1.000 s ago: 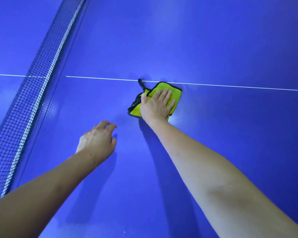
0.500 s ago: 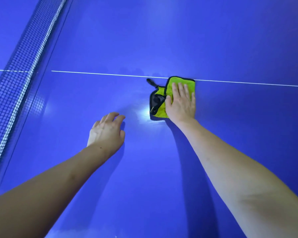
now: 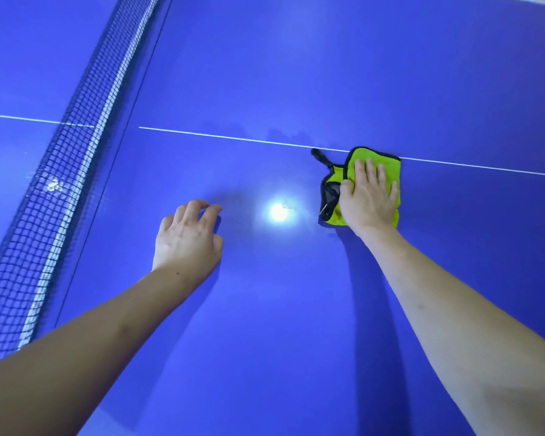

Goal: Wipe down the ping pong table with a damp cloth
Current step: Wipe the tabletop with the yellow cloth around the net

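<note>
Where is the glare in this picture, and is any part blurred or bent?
Head view: a round white glare spot sits on the blue table between the left hand and the yellow cloth; both arms cast dark shadows; the net looks slightly blurred, and it curves from wide-angle distortion.

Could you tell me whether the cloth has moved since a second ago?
Yes: the green cloth slid right along the white centre line, away from the net.

A games room: a blue tabletop (image 3: 296, 73) with white line (image 3: 233, 138), net (image 3: 60, 184) at 9 o'clock.
</note>
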`<state>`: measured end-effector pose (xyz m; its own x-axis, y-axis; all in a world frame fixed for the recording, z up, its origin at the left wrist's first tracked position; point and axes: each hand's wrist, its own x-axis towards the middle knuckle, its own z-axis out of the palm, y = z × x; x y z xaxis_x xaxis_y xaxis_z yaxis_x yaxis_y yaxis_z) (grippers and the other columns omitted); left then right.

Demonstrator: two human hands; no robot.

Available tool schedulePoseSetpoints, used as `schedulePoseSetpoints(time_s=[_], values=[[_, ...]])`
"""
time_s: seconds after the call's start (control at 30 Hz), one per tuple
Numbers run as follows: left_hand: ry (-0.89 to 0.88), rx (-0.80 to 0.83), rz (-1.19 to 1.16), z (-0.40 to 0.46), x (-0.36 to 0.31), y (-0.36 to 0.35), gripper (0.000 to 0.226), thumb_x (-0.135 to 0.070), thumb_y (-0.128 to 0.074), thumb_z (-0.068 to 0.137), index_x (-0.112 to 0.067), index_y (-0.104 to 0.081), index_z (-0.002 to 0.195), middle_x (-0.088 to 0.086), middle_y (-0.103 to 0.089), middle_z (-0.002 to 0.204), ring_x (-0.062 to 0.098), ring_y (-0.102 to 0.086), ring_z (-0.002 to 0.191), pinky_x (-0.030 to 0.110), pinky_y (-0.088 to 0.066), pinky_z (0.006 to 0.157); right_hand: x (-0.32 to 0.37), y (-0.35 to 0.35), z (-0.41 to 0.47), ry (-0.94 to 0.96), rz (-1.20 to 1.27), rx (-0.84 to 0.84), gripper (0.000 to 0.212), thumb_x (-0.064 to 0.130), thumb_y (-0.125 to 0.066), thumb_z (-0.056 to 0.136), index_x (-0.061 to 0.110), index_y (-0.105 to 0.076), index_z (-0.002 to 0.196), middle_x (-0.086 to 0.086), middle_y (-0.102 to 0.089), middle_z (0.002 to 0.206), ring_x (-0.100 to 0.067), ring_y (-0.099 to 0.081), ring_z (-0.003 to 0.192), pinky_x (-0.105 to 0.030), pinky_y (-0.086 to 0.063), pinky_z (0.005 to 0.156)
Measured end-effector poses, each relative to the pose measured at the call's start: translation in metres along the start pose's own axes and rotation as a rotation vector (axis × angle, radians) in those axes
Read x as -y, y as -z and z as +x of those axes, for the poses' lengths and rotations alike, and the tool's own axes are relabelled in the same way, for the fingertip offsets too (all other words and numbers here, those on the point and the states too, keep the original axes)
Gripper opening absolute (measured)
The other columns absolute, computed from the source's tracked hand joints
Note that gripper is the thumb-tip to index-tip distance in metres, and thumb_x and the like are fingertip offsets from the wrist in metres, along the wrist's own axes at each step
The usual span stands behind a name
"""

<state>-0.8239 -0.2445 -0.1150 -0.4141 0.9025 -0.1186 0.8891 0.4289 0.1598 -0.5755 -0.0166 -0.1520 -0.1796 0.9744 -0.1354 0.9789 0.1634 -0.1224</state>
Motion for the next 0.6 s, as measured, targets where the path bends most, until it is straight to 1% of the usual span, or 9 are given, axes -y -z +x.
schedulePoseSetpoints(time_s=[0.1, 0.23, 0.37, 0.5, 0.6], values=[[0.025, 0.015, 0.007, 0.001, 0.04, 0.007, 0.05, -0.019, -0.052, 0.087, -0.02, -0.054, 0.136, 0.002, -0.049, 0.136, 0.027, -0.047, 0.123, 0.043, -0.036, 0.101, 0.043, -0.006, -0.002, 0.027, -0.005, 0.009, 0.066, 0.044, -0.022, 0.107, 0.024, -0.013, 0.169, 0.003, -0.009, 0.177, -0.021, -0.002, 0.163, -0.056, -0.003, 0.13], [0.08, 0.033, 0.032, 0.002, 0.094, 0.019, 0.051, -0.023, -0.05, 0.088, -0.021, -0.05, 0.14, 0.002, -0.045, 0.142, 0.027, -0.042, 0.128, 0.044, -0.034, 0.105, 0.131, -0.02, -0.006, 0.103, -0.002, 0.01, 0.067, 0.045, -0.021, 0.106, 0.025, -0.014, 0.169, 0.004, -0.008, 0.177, -0.02, -0.002, 0.163, -0.056, 0.0, 0.13], [0.143, 0.047, 0.018, -0.004, 0.139, 0.026, 0.053, -0.024, -0.05, 0.088, -0.019, -0.047, 0.141, 0.003, -0.041, 0.146, 0.026, -0.039, 0.131, 0.043, -0.034, 0.106, 0.221, -0.032, -0.014, 0.167, 0.003, 0.015, 0.067, 0.045, -0.023, 0.105, 0.025, -0.016, 0.169, 0.004, -0.011, 0.176, -0.021, -0.003, 0.163, -0.056, 0.0, 0.13], [0.221, 0.012, -0.09, -0.018, 0.166, 0.024, 0.056, -0.02, -0.049, 0.085, -0.014, -0.047, 0.141, 0.006, -0.041, 0.148, 0.026, -0.043, 0.132, 0.043, -0.035, 0.107, 0.314, -0.044, -0.023, 0.309, 0.015, 0.019, 0.065, 0.045, -0.028, 0.106, 0.025, -0.021, 0.167, 0.006, -0.014, 0.176, -0.02, -0.007, 0.162, -0.055, -0.003, 0.13], [0.24, 0.007, -0.115, -0.025, 0.175, 0.019, 0.059, -0.021, -0.049, 0.088, -0.013, -0.042, 0.147, 0.004, -0.036, 0.154, 0.023, -0.037, 0.139, 0.039, -0.031, 0.111, 0.364, -0.052, -0.032, 0.523, -0.014, 0.05, 0.065, 0.047, -0.03, 0.105, 0.029, -0.024, 0.167, 0.01, -0.015, 0.175, -0.017, -0.008, 0.162, -0.051, -0.004, 0.13]])
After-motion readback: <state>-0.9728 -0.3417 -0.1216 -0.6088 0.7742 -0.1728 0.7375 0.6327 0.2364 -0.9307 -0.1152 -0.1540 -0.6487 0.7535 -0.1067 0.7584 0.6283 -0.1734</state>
